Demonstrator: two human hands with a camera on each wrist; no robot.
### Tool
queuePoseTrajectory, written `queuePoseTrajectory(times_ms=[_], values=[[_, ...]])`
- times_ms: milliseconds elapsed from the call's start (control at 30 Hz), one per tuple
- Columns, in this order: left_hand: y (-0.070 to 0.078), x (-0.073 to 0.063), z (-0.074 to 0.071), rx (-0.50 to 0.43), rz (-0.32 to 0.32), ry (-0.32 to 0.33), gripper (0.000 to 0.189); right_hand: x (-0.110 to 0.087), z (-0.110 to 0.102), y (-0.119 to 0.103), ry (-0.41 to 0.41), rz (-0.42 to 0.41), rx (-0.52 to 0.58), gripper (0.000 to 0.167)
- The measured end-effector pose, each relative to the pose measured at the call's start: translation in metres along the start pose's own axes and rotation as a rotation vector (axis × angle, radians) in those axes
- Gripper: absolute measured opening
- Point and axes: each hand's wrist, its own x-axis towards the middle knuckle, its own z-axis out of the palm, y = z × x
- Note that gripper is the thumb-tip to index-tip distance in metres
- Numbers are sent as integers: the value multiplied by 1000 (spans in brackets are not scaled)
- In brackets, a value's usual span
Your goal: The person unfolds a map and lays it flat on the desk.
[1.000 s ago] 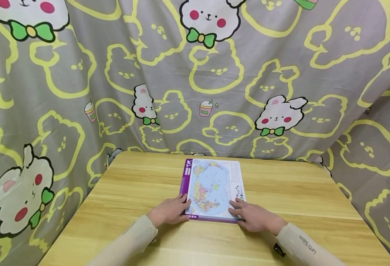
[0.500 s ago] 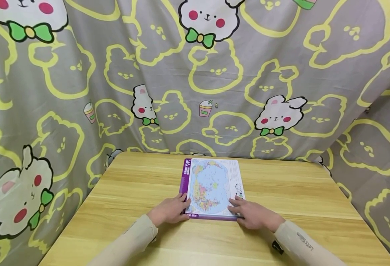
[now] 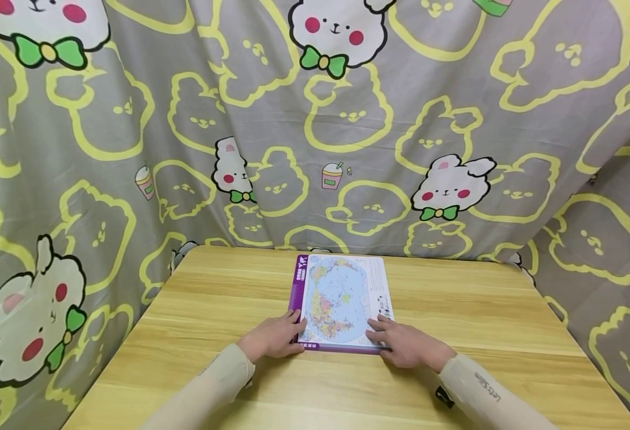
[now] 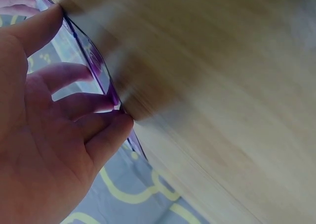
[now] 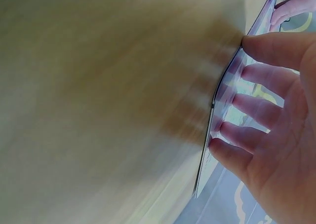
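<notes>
A gray curtain (image 3: 279, 119) printed with rabbits and yellow outlines hangs behind and beside the table (image 3: 470, 304), which has a light wood-grain top. On the table, around the middle of its width and reaching toward the far edge, lies a world map (image 3: 338, 298) (turned sideways, with purple along its left and near edges). The left hand (image 3: 276, 336) and right hand (image 3: 408, 343) touch its near corners, fingers extended and apart, fingertips resting on the surface.
</notes>
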Motion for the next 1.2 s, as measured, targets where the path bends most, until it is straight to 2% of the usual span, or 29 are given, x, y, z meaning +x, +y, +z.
queuePoseTrajectory(times_ms=[1200], values=[[-11, -2, -9, -115, -43, -28, 63, 16, -1, 0, 2, 11, 2, 45]])
